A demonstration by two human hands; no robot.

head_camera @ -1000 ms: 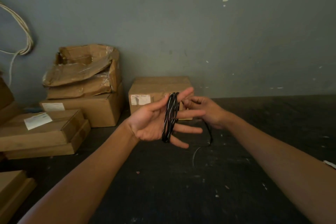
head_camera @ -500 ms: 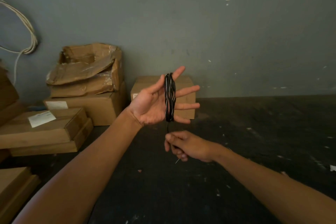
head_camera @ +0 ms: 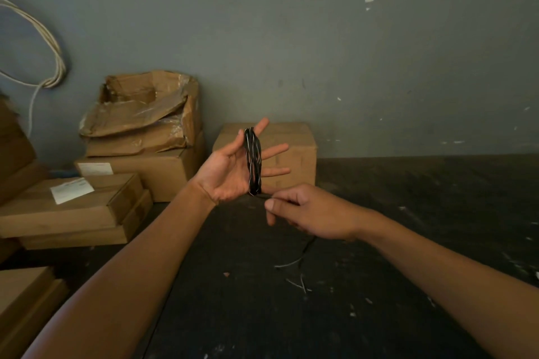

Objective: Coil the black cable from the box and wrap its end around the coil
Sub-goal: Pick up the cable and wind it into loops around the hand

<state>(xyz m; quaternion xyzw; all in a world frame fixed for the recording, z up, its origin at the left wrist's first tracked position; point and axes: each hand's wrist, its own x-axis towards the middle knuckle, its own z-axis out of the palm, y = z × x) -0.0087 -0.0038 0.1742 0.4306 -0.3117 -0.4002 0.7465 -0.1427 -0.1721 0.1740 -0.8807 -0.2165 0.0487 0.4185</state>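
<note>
The black cable (head_camera: 253,162), streaked with thin white lines, is wound in several loops around the fingers of my left hand (head_camera: 230,172), which is held palm up with fingers spread. My right hand (head_camera: 309,214) is just below and to the right of the coil. Its thumb and fingers pinch the loose end of the cable close to the coil's bottom. The free tail (head_camera: 300,256) hangs below my right hand, ending in pale bare strands above the floor.
A closed cardboard box (head_camera: 291,151) stands against the grey wall behind my hands. More boxes, one crumpled open (head_camera: 145,108), are stacked at the left. A white cord (head_camera: 49,67) hangs on the wall. The dark floor (head_camera: 408,213) stretches to the right.
My right hand went from behind the coil down below it, then rose up to the coil's bottom, pulling the cable end along. My left hand lifted slightly.
</note>
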